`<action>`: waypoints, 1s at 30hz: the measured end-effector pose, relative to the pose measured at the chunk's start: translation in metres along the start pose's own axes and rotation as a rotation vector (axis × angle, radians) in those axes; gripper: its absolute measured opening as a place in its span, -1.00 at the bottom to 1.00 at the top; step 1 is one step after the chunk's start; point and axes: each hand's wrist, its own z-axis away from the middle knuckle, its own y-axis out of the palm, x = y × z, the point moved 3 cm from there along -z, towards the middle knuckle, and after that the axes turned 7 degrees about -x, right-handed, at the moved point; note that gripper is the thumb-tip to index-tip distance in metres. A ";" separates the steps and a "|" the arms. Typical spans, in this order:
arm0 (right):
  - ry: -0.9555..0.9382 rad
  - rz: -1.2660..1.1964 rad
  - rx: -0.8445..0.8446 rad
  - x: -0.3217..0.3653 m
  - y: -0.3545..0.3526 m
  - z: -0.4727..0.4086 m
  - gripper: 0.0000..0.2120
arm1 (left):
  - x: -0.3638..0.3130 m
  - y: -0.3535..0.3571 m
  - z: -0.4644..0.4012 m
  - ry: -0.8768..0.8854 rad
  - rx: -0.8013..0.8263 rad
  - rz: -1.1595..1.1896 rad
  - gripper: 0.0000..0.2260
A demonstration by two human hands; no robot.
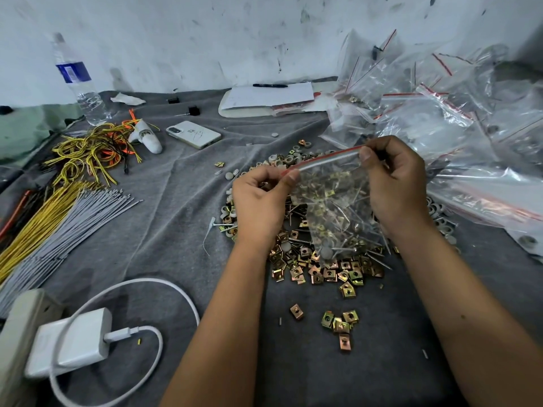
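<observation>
I hold a small clear bag (pixel 332 207) in the air in front of me, just above the middle of a grey cloth (pixel 176 224). My left hand (pixel 258 201) pinches the left end of its red zip strip (pixel 323 158) between thumb and forefinger. My right hand (pixel 393 177) pinches the right end the same way, so the strip is stretched between them and tilts up to the right. The bag hangs below, full of brass clips (pixel 330 193) and thin screws (pixel 348 214). I cannot tell whether the strip is sealed along its whole length.

Directly under the bag lies a loose pile (pixel 317 271) of the same clips, washers and screws.

What I think could go wrong:
- If I leave part of the strip unpressed, the mouth may gape and parts could drop out.
- If either pinch slips, the bag would tip and spill into the pile, where its contents could not be told apart from the rest.
- The screw points press against thin film, and a hard squeeze might pierce it.
- Tossed unsealed onto the packed bags (pixel 446 113) at the far right, it could leak there.
</observation>
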 end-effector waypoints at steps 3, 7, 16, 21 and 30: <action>0.003 -0.016 -0.003 -0.001 0.000 0.000 -0.91 | 0.001 0.000 -0.002 -0.021 0.007 0.050 -0.92; 0.030 -0.060 -0.059 0.001 -0.003 -0.002 -0.85 | -0.001 0.003 -0.001 -0.028 0.077 0.080 -0.94; 0.097 -0.154 0.174 0.011 0.005 0.009 -0.83 | -0.002 0.002 -0.003 -0.047 0.005 0.159 -0.84; 0.154 -0.335 0.095 0.013 -0.001 0.005 -0.83 | -0.007 0.020 0.010 -0.143 0.202 0.107 -0.69; 0.200 -0.362 -0.196 0.010 -0.029 -0.030 -0.69 | -0.027 0.065 0.022 -0.200 0.481 -0.233 -0.92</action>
